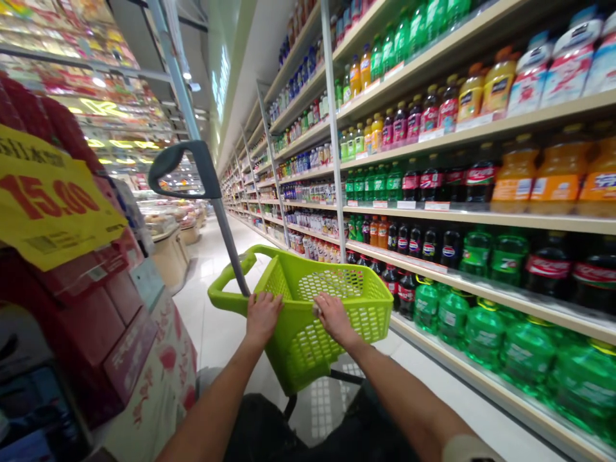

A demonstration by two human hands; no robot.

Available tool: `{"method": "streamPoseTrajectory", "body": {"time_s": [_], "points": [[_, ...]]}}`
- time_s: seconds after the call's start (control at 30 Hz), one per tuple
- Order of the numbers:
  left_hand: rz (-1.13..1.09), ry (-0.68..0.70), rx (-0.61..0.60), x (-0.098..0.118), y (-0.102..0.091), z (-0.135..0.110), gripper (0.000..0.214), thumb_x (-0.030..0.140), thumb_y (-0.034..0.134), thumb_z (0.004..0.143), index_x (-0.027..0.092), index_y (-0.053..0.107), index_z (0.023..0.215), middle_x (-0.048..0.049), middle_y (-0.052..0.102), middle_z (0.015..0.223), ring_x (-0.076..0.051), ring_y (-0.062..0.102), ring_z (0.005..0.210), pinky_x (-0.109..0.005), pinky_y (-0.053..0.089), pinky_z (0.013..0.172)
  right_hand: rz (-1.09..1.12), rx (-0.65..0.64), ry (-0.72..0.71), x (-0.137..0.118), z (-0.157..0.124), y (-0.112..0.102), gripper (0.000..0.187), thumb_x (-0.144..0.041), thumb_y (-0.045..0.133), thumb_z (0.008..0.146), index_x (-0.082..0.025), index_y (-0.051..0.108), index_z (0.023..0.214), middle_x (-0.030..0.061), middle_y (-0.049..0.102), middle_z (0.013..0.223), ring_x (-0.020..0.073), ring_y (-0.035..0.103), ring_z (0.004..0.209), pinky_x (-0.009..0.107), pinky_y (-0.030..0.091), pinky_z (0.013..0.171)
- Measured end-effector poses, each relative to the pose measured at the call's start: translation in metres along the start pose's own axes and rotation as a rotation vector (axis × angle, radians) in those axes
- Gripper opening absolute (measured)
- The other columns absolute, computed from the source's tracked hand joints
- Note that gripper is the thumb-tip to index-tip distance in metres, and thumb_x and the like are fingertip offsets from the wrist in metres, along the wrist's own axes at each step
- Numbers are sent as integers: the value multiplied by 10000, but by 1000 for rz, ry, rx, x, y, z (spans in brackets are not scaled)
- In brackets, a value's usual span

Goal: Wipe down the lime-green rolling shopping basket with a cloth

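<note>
A lime-green plastic shopping basket (332,330) with perforated walls stands before me, with nothing visible inside it. Its grey pull handle (191,168) rises at the left, ending in a loop grip. My left hand (264,316) is closed over the near rim, close to the base of that handle. Farther right along the same rim, my right hand (332,314) grips with its fingers curled over the edge. The undersides of both hands are hidden from me.
Long shelves (457,215) of bottled drinks line the right side. Large green bottles (524,350) stand on the lowest shelf. Stacked red boxes (103,333) with a yellow price sign (52,196) crowd the left. A pale tiled floor (219,234) runs ahead between them.
</note>
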State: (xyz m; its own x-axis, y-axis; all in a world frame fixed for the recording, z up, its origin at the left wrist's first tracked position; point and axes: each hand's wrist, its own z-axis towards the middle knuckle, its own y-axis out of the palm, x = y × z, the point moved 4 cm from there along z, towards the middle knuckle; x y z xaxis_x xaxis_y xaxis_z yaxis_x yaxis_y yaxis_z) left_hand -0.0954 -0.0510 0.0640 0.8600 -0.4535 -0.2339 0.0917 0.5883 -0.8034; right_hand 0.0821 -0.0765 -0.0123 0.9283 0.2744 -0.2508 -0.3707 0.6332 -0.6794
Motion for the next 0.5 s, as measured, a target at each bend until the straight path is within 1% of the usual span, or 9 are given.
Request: {"method": "streamPoseTrajectory", "body": {"time_s": [0.03,0.1,0.17,0.2,0.27,0.3,0.37,0.43,0.5], "points": [[-10,8,9,3,0,1,290,273,334,857,254,579,1013,-63,606,898,-241,480,931,-428,280,876,-32,-11,19,14,-2,-6,402,-69,449,763,-185,525,1140,110,524,1207,217,459,1116,427,333,949],[-31,20,23,8,1,4,310,252,313,862,251,576,1026,-66,611,906,-234,483,937,-421,271,895,-93,-11,106,56,-12,-25,384,-34,426,749,-181,573,1072,95,555,1172,208,471,1106,394,337,949],[-48,24,32,11,2,6,318,232,305,862,249,578,1024,-62,616,925,-224,487,950,-417,258,919,-153,35,271,108,-26,-51,366,-28,416,735,-170,606,1014,97,571,1148,213,493,1079,372,361,923],[-57,21,35,12,2,7,318,228,305,861,246,580,1019,-59,618,933,-221,490,957,-420,250,929,-176,57,327,128,-32,-61,360,-25,403,732,-136,610,1004,131,569,1140,232,504,1061,382,376,900],[-75,9,38,15,3,10,312,227,312,858,239,586,1007,-52,621,949,-218,497,971,-434,236,948,-202,88,393,152,-37,-71,376,-12,382,716,-106,610,1000,156,567,1124,240,523,1026,379,396,870],[-81,3,37,16,4,10,306,229,318,857,236,587,1002,-49,623,959,-218,498,981,-442,227,957,-205,93,399,154,-37,-68,399,-1,374,704,-111,604,1011,147,566,1126,231,524,1025,370,398,868],[-83,-1,31,17,5,11,296,228,333,850,233,583,1009,-46,623,993,-222,490,1023,-456,211,973,-189,100,359,139,-31,-51,456,15,372,682,-152,588,1047,100,557,1155,204,502,1060,349,388,893],[-76,5,27,16,7,10,297,221,344,843,233,572,1034,-45,615,1046,-231,464,1084,-468,194,989,-147,93,237,113,-23,-29,483,13,381,684,-182,568,1085,70,529,1205,188,459,1118,348,364,931],[-65,18,23,14,8,8,309,213,347,839,237,561,1061,-46,600,1100,-235,433,1136,-472,181,1001,-105,74,107,95,-19,-16,471,-1,392,703,-187,560,1101,69,508,1236,180,438,1141,348,354,948]]}}
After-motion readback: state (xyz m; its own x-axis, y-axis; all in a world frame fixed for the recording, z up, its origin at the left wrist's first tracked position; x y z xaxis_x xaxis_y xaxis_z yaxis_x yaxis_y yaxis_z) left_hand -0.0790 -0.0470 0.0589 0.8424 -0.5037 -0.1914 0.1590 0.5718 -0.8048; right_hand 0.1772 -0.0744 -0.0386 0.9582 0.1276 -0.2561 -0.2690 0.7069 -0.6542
